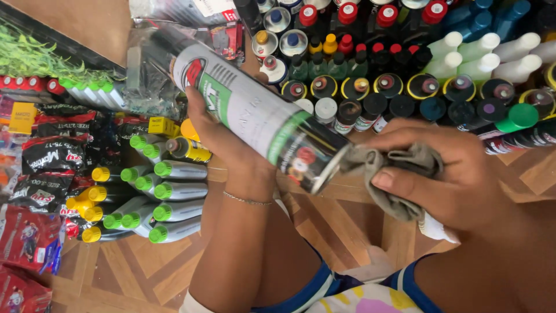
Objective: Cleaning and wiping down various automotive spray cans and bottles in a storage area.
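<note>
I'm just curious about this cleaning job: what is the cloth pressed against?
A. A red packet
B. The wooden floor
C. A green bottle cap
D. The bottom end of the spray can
D: the right hand holds the grey cloth against the bottom end of the spray can, which the left hand grips.

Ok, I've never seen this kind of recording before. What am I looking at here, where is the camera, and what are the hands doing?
There is no machine: the one picture comes from a camera on a person's head, looking down at their own bare hands. The left hand holds a large spray can tilted across the view. The right hand presses a grey cloth against the can's bottom end. Below is a wooden patterned floor. Around it lie green-capped bottles, rows of upright bottles and cans, and red and black packets on the left.
</note>
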